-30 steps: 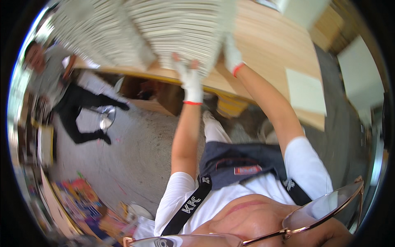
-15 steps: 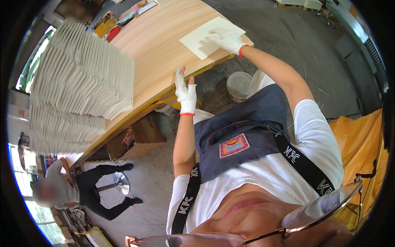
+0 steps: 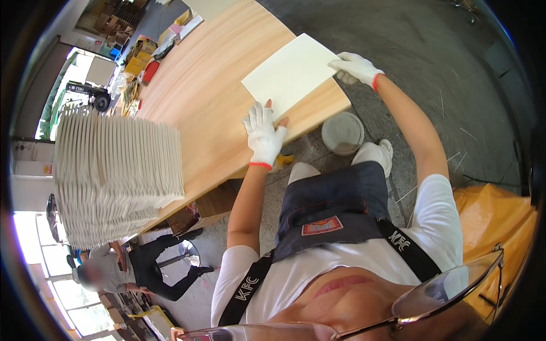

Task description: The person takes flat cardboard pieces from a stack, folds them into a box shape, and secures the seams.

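Your left hand (image 3: pixel 264 136), fingers loosely spread, is at the near edge of the white sheet (image 3: pixel 290 71) on the table (image 3: pixel 210 108); your right hand (image 3: pixel 355 69) meets its right corner (whether pinching, I cannot tell). It looks light and bendable, best held by opposite edges. Farther left, a tall pale stack (image 3: pixel 122 165) crowds the tabletop, with clutter (image 3: pixel 136 65) beyond.
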Tool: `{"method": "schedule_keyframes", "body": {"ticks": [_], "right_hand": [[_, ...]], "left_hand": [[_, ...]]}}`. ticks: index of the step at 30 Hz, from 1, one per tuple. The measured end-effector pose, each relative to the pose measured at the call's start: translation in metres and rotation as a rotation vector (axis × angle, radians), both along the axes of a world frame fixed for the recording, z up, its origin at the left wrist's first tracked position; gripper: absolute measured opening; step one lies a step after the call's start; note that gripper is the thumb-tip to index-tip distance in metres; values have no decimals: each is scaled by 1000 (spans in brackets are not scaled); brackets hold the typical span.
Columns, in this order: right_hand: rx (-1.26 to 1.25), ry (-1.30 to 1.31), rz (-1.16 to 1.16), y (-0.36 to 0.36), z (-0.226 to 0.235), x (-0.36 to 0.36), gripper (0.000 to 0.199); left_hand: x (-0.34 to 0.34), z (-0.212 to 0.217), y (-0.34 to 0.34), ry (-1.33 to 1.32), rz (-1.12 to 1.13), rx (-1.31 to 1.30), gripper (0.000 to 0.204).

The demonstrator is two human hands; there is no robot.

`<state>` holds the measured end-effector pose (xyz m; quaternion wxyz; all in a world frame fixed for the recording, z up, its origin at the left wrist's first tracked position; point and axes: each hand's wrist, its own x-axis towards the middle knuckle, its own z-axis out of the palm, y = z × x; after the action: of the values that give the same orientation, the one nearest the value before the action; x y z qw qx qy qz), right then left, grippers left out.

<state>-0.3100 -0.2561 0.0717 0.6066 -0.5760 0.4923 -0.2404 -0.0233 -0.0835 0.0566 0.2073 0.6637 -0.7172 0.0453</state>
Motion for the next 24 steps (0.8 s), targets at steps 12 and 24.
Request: {"method": "schedule_keyframes", "body": {"ticks": [12,24], "right_hand": [[188,-310,-87,-116,2,-79,33],[351,-424,-443,-155,40,-272,23]], "left_hand": [[-37,9,-115,228,181,154,63],[-50,12,-120,-5,338,225,50]]}}
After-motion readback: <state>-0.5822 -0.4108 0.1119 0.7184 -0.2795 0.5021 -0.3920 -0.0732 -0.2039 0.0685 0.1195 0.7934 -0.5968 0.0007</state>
